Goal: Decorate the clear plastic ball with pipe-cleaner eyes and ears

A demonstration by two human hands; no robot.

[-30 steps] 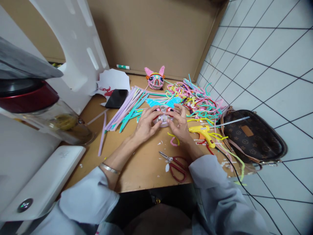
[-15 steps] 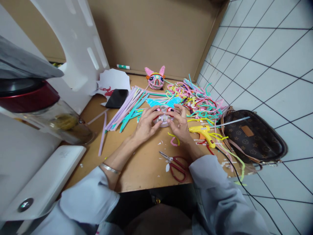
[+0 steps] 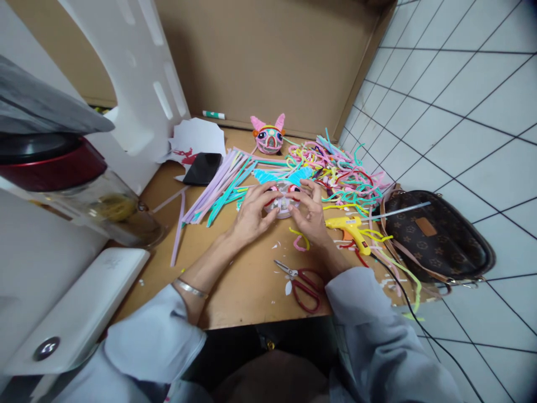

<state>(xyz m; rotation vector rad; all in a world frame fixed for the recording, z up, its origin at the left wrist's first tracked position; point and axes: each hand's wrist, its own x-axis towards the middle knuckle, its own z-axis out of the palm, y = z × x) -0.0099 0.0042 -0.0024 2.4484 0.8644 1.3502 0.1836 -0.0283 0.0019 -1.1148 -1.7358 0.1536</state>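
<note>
Between my hands is a clear round craft figure [image 3: 283, 208] with blue fuzzy ears [image 3: 300, 176] and red-rimmed eyes. My left hand [image 3: 257, 210] curls its fingers round the near left side of the figure. From the other side my right hand [image 3: 308, 210] grips it, thumb low and fingers over the top. My fingers cover part of the figure's face. Red-handled scissors [image 3: 305, 285] lie on the table nearer to me. A small yellow and pink pipe cleaner piece [image 3: 300, 242] lies just below my right hand.
A finished-looking pink-eared figure [image 3: 269, 137] stands at the back. Purple and teal pipe cleaners [image 3: 218, 187] lie left, beside a phone [image 3: 203, 169]. A tangled pile [image 3: 339, 173], a yellow glue gun [image 3: 351, 229] with a cord, and a brown bag [image 3: 436, 235] are right.
The whole view has shifted very slightly. Both hands keep their hold on the figure, with almost no movement of the fingers.
</note>
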